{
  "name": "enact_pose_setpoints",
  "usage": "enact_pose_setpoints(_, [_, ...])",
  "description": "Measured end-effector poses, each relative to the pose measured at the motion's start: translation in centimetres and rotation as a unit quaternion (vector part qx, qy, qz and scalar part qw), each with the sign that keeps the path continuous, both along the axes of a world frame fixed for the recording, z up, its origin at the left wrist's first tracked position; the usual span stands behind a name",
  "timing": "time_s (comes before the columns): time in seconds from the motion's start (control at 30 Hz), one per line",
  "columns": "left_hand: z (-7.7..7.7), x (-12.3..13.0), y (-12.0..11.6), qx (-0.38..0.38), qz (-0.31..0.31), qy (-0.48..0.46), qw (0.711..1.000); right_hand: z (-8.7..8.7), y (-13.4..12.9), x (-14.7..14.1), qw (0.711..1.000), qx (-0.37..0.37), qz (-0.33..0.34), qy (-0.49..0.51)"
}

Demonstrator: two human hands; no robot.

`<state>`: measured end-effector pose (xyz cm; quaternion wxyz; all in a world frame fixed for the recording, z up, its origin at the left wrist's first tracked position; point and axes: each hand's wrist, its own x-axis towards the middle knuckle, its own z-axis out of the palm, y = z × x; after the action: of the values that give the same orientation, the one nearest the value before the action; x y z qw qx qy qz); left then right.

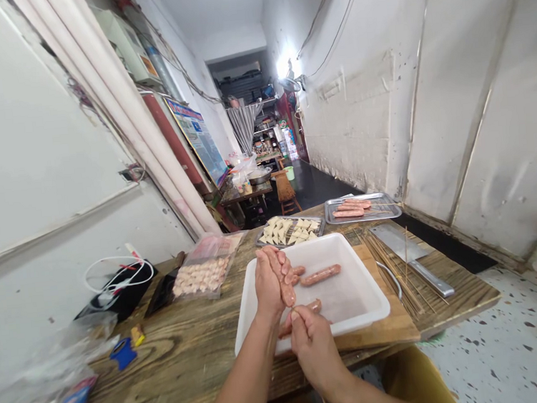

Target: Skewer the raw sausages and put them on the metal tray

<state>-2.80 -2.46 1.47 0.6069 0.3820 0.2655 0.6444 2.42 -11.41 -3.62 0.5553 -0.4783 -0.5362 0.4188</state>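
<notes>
The left grip [272, 277] curls narrowly around a pink sausage [288, 294]. The right grip [312, 339] pinches beside another sausage [302, 316], its hold unclear. A third sausage [321, 275] lies in the white tray [360, 287] on the bench [198, 364]. They look soft and slippery, best held gently mid-length.

Sausages [320, 275] lie in a tray [321, 242] on a table [178, 353].

Your tray [328, 241] is smooth white plastic; the worktop [170, 367] under it is rough wood, the cleaver [396, 240] beside it glossy steel.
</notes>
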Motion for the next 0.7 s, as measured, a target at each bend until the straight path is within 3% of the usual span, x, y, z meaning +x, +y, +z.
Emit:
enact_pose_setpoints(0.13, [-0.1, -0.3, 0.4, -0.031, -0.013, -0.021, 0.999, 0.5, 1.0, 0.7, 0.999, 0.006, 0.018, -0.030])
enact_pose_setpoints(0.23, [-0.2, -0.8, 1.1, -0.090, -0.035, -0.080, 0.992, 1.5, 2.1, 2.5, 0.992, 0.022, 0.060, -0.112])
enact_pose_setpoints(0.33, [-0.6, -1.5, 2.0, -0.152, -0.041, -0.131, 0.979, 2.5, 2.4, 4.6, 0.958, 0.072, 0.078, -0.267])
enact_pose_setpoints(0.43, [-0.8, -2.1, 2.8, -0.198, -0.023, -0.161, 0.967, 2.8, 1.9, 6.3, 0.924, 0.082, 0.041, -0.371])
enact_pose_setpoints(0.53, [-0.6, -2.5, 3.0, -0.174, -0.047, -0.195, 0.964, 2.3, 1.6, 7.3, 0.952, 0.066, 0.026, -0.297])
enact_pose_setpoints(0.6, [-0.2, -2.5, 2.8, -0.149, -0.087, -0.210, 0.962, 2.0, 1.7, 7.7, 0.984, 0.020, 0.060, -0.164])
enact_pose_setpoints(0.7, [0.5, -2.2, 2.3, -0.142, -0.123, -0.221, 0.957, 2.1, 1.9, 8.0, 0.990, -0.061, 0.129, -0.015])
